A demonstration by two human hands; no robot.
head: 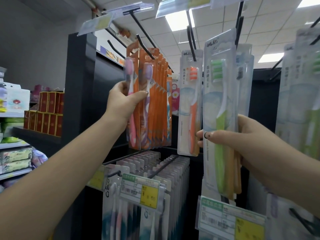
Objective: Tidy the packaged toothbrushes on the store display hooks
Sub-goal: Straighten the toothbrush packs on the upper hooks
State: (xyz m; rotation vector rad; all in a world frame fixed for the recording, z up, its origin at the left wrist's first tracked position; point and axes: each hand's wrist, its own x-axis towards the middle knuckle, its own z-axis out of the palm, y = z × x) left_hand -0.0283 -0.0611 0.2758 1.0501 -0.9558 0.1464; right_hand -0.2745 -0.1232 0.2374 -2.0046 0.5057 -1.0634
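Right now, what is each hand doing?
Left hand: grips the orange pack with the pink brush.
Right hand: grips the green brush pack, with more packs behind.

Tiled ceiling [216, 23] with lit panels [178, 20], grey wall [34, 40], dark display stand [78, 84], left-hand shelves [13, 115]

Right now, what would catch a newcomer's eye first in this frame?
Two raised hands. The left hand holds a pink toothbrush pack at the front of the orange packs, centre-left. The right hand pinches a green toothbrush pack on the right.
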